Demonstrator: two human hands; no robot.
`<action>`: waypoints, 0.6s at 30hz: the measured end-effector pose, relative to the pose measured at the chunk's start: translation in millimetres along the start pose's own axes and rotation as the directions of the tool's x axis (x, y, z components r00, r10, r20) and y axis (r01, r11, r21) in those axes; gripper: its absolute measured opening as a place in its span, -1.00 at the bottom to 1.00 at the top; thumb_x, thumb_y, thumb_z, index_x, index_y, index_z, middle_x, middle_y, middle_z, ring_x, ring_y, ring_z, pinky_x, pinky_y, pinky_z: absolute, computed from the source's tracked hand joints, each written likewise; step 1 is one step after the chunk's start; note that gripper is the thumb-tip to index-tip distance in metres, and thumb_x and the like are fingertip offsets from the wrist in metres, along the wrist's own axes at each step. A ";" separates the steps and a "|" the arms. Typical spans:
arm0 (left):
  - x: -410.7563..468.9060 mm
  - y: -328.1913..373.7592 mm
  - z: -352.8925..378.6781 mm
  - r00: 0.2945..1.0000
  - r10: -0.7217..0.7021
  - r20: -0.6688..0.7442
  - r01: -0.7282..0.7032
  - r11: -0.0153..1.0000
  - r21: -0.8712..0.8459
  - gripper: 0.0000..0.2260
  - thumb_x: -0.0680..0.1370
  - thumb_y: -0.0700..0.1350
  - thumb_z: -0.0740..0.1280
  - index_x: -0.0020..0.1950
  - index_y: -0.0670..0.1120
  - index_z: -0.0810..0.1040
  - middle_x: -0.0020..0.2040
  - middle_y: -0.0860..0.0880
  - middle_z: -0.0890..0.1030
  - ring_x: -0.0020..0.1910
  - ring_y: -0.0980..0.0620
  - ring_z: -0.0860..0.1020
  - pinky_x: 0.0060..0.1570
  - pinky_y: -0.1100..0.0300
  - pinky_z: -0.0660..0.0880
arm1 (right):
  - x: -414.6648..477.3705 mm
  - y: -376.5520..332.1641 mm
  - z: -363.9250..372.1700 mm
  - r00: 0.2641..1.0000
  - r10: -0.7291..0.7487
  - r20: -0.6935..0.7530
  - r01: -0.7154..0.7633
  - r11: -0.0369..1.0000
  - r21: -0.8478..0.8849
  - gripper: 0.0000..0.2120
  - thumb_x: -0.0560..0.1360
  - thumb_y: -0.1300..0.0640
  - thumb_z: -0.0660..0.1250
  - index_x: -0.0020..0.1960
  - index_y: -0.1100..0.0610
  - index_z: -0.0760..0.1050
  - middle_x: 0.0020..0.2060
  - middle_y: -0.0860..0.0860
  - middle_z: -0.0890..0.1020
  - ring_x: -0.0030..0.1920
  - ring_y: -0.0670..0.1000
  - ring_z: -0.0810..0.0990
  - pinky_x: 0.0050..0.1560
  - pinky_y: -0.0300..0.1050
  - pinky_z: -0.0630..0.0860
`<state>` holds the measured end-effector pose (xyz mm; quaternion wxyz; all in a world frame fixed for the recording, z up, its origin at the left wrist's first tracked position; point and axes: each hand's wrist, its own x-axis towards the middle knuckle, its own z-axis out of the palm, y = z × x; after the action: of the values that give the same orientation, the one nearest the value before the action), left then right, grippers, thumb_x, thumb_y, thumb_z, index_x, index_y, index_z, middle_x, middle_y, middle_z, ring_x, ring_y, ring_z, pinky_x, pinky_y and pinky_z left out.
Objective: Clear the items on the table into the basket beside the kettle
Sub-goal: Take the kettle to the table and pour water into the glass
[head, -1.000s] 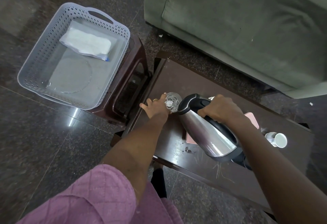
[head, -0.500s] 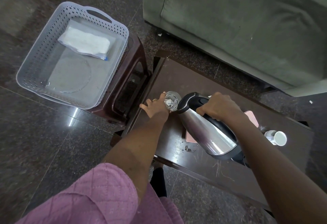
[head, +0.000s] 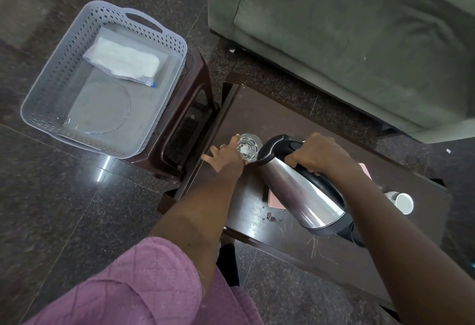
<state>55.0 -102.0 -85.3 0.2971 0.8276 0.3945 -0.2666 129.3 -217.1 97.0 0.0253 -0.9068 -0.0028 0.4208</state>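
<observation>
1. The left hand (head: 226, 156) held a clear glass (head: 248, 147) at the left end of the dark bench (head: 257, 109). The forefinger curved round the glass's far side and the other fingers were splayed out to the left.
2. The right hand (head: 316, 154) was wrapped tightly round the black handle of the steel kettle (head: 300, 191).
3. The kettle was tilted, its lid end touching or just beside the rim of the glass and its bottom raised toward the near right.
4. A pink pad (head: 273, 200) lay on the bench, partly hidden under the kettle.
5. A white cup (head: 402, 202) lay on its side near the right end of the bench, well apart from the glass.
6. The grey perforated basket (head: 41, 93) stood on a dark brown stool (head: 190, 129) just left of the bench.
7. Inside the basket, a white packet (head: 123, 64) lay at the far side and a clear round plate (head: 102, 109) lay flat on the bottom.
8. A grey-green sofa (head: 359, 42) stood beyond the bench on the far right.
9. A quilted pink sleeve (head: 144, 281) covered the left upper arm.
</observation>
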 end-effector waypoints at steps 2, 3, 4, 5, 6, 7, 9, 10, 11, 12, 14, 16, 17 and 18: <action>-0.1 0.6 -1.2 1.000 -0.002 0.001 0.002 1.000 -0.011 -0.36 0.41 0.06 0.43 0.39 0.27 0.17 0.26 -0.06 0.51 0.36 -0.17 0.24 0.31 -0.35 0.01 | 0.3 -0.2 -0.7 1.000 0.001 0.001 -0.001 1.000 0.003 -0.79 0.20 0.07 0.41 -0.33 0.17 0.44 -0.20 0.19 0.64 -0.28 0.13 0.58 -0.42 -0.25 0.34; -0.1 0.8 -1.5 1.000 -0.001 0.001 0.001 1.000 -0.015 -0.36 0.42 0.06 0.43 0.39 0.27 0.17 0.27 -0.06 0.51 0.36 -0.17 0.24 0.31 -0.35 0.01 | 0.4 -0.7 -1.4 1.000 0.001 0.001 -0.001 1.000 0.005 -0.79 0.20 0.06 0.41 -0.34 0.16 0.44 -0.24 0.18 0.63 -0.31 0.12 0.57 -0.43 -0.25 0.33; -0.4 0.5 -1.5 1.000 0.000 0.001 0.000 1.000 -0.017 -0.36 0.42 0.05 0.43 0.38 0.27 0.18 0.27 -0.07 0.50 0.36 -0.18 0.24 0.31 -0.35 0.01 | 0.2 -1.2 -2.2 1.000 0.000 0.003 0.000 1.000 0.004 -0.80 0.20 0.06 0.41 -0.36 0.16 0.44 -0.29 0.15 0.62 -0.35 0.10 0.56 -0.44 -0.26 0.32; -0.7 0.2 -1.6 1.000 -0.001 0.002 0.001 1.000 -0.019 -0.36 0.41 0.05 0.43 0.38 0.27 0.18 0.28 -0.07 0.50 0.37 -0.18 0.23 0.31 -0.35 0.00 | 0.0 -1.9 -3.0 1.000 -0.002 0.006 0.002 1.000 0.002 -0.80 0.19 0.06 0.41 -0.38 0.16 0.44 -0.34 0.13 0.60 -0.40 0.08 0.54 -0.45 -0.26 0.31; -0.9 0.1 -1.7 1.000 -0.002 0.003 0.002 1.000 -0.020 -0.36 0.41 0.05 0.44 0.38 0.27 0.18 0.28 -0.07 0.50 0.37 -0.18 0.22 0.31 -0.35 0.00 | -0.3 -2.8 -3.7 1.000 -0.003 0.009 0.003 1.000 -0.001 -0.80 0.19 0.07 0.41 -0.39 0.16 0.44 -0.40 0.10 0.59 -0.44 0.06 0.53 -0.46 -0.27 0.30; -1.2 0.1 -2.0 1.000 -0.003 0.005 0.003 1.000 -0.018 -0.36 0.41 0.05 0.44 0.38 0.28 0.18 0.29 -0.06 0.49 0.37 -0.18 0.22 0.31 -0.35 0.00 | -0.6 -3.6 -4.2 1.000 -0.003 0.010 0.003 1.000 -0.006 -0.80 0.20 0.07 0.40 -0.40 0.16 0.44 -0.44 0.08 0.57 -0.48 0.03 0.51 -0.48 -0.28 0.29; -1.6 0.3 -1.9 1.000 -0.006 0.007 0.006 1.000 -0.009 -0.36 0.42 0.05 0.43 0.38 0.28 0.17 0.29 -0.06 0.49 0.38 -0.18 0.21 0.31 -0.35 0.01 | -1.1 -4.9 -4.2 1.000 -0.002 0.006 0.002 1.000 -0.016 -0.81 0.20 0.08 0.40 -0.42 0.17 0.45 -0.49 0.06 0.55 -0.52 0.01 0.50 -0.50 -0.29 0.28; -1.8 0.4 -1.8 1.000 -0.008 0.006 0.008 1.000 -0.005 -0.36 0.42 0.05 0.43 0.38 0.28 0.17 0.29 -0.05 0.49 0.37 -0.17 0.22 0.31 -0.35 0.01 | -1.3 -5.3 -4.0 1.000 -0.003 0.003 0.003 1.000 -0.018 -0.81 0.19 0.09 0.40 -0.42 0.17 0.45 -0.50 0.05 0.55 -0.52 0.01 0.50 -0.50 -0.29 0.27; -2.1 0.2 -1.8 1.000 -0.009 0.004 0.009 1.000 -0.004 -0.36 0.42 0.04 0.44 0.38 0.28 0.17 0.29 -0.05 0.50 0.37 -0.17 0.22 0.30 -0.35 0.01 | -1.3 -5.6 -3.8 1.000 -0.004 0.002 0.004 1.000 -0.019 -0.81 0.19 0.09 0.40 -0.43 0.17 0.45 -0.50 0.05 0.55 -0.53 0.01 0.49 -0.50 -0.30 0.27; -2.1 0.0 -1.7 1.000 -0.009 0.002 0.009 1.000 -0.006 -0.36 0.41 0.04 0.44 0.38 0.28 0.18 0.28 -0.05 0.50 0.36 -0.17 0.22 0.30 -0.35 0.01 | -1.2 -6.0 -3.7 1.000 -0.004 0.001 0.004 1.000 -0.020 -0.81 0.19 0.09 0.40 -0.43 0.17 0.44 -0.50 0.06 0.55 -0.52 0.01 0.49 -0.50 -0.30 0.27; -1.9 -0.6 -1.5 1.000 -0.009 0.001 0.009 1.000 -0.005 -0.37 0.42 0.04 0.44 0.37 0.27 0.18 0.28 -0.06 0.50 0.36 -0.17 0.23 0.30 -0.35 0.02 | -1.0 -6.3 -3.9 1.000 -0.003 0.002 0.003 1.000 -0.024 -0.81 0.18 0.08 0.40 -0.42 0.17 0.44 -0.47 0.07 0.55 -0.51 0.02 0.50 -0.49 -0.29 0.27; -1.3 -0.6 -1.0 1.000 -0.014 0.001 0.014 1.000 -0.001 -0.37 0.42 0.05 0.44 0.37 0.28 0.18 0.27 -0.04 0.50 0.35 -0.16 0.23 0.30 -0.35 0.02 | -0.8 -6.6 -4.3 1.000 -0.004 0.006 0.004 1.000 -0.023 -0.81 0.18 0.07 0.40 -0.42 0.16 0.44 -0.46 0.07 0.56 -0.50 0.03 0.51 -0.48 -0.28 0.28; -0.8 -0.5 -0.6 1.000 -0.017 0.000 0.017 1.000 -0.002 -0.37 0.42 0.05 0.44 0.37 0.28 0.18 0.26 -0.04 0.51 0.34 -0.16 0.23 0.30 -0.35 0.02 | -0.5 -6.6 -4.3 1.000 -0.005 0.008 0.005 1.000 -0.021 -0.81 0.18 0.07 0.40 -0.42 0.16 0.45 -0.47 0.07 0.56 -0.50 0.03 0.51 -0.48 -0.28 0.29; -0.1 -0.4 -0.2 1.000 -0.020 0.000 0.020 1.000 -0.006 -0.37 0.41 0.05 0.44 0.36 0.29 0.18 0.26 -0.03 0.51 0.34 -0.16 0.23 0.30 -0.35 0.02 | -0.1 -6.7 -4.3 1.000 -0.005 0.008 0.005 1.000 -0.018 -0.81 0.18 0.08 0.40 -0.42 0.17 0.45 -0.48 0.06 0.56 -0.49 0.03 0.51 -0.48 -0.29 0.29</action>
<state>54.7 -101.7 -85.3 0.2970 0.8227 0.4036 -0.2684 132.7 -210.7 100.2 0.0181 -0.9052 -0.0088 0.4245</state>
